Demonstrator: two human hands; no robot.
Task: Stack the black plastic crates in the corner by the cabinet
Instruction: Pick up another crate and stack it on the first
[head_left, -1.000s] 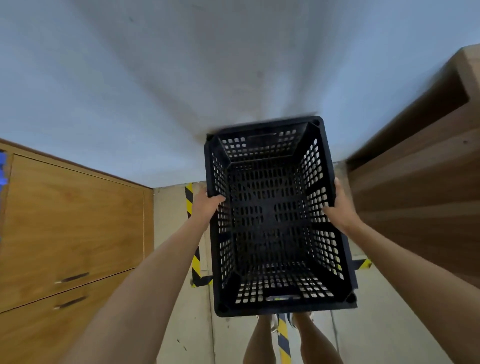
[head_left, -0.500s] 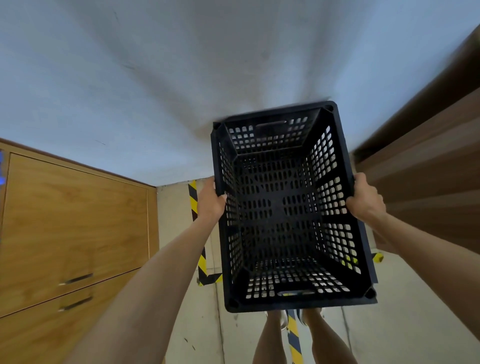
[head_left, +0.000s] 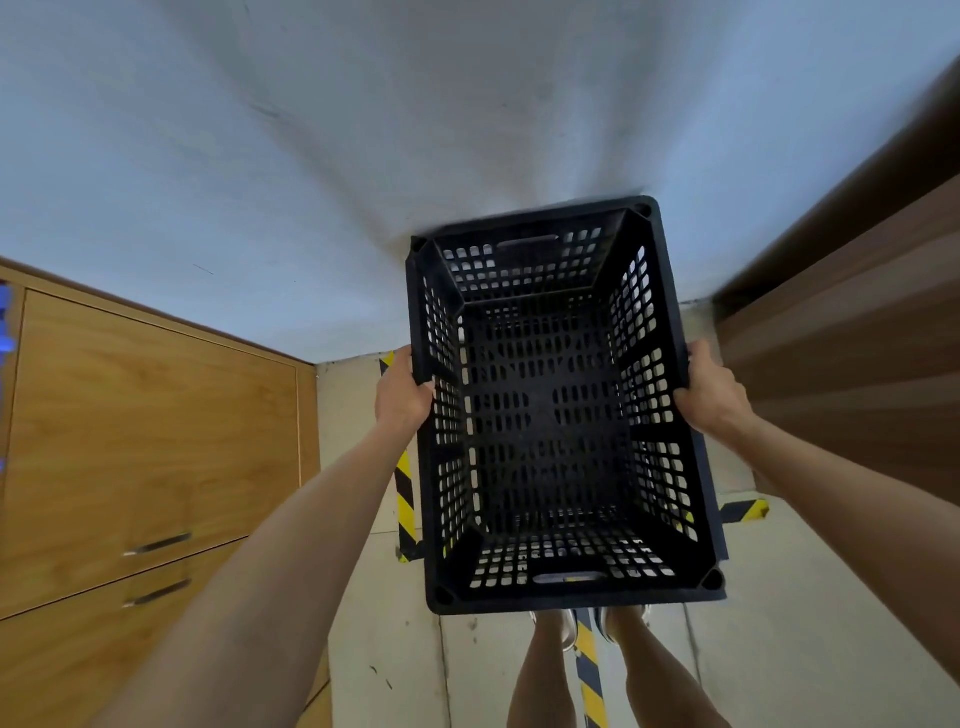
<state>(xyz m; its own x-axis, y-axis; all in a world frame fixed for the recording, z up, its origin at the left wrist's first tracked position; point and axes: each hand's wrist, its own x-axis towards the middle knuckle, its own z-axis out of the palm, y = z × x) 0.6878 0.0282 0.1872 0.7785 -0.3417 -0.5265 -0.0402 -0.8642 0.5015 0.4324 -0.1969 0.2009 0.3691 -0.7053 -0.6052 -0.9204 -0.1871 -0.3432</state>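
I hold one black plastic crate (head_left: 550, 415) in the air in front of me, its open top facing me and its perforated floor seen from inside. My left hand (head_left: 402, 392) grips the crate's left long rim. My right hand (head_left: 709, 389) grips the right long rim. The crate hangs above the floor, over yellow-black tape, near the white wall. No other crate is in view; what lies under this one is hidden.
A light wooden cabinet (head_left: 145, 441) with two metal handles stands at the left. A dark wooden unit (head_left: 852, 353) stands close on the right. A white wall (head_left: 363, 156) is ahead. Yellow-black floor tape (head_left: 405, 499) marks a bay. My legs (head_left: 587, 675) are below the crate.
The crate has shifted slightly right and forward toward the wall. Both hands keep their hold on its long rims.
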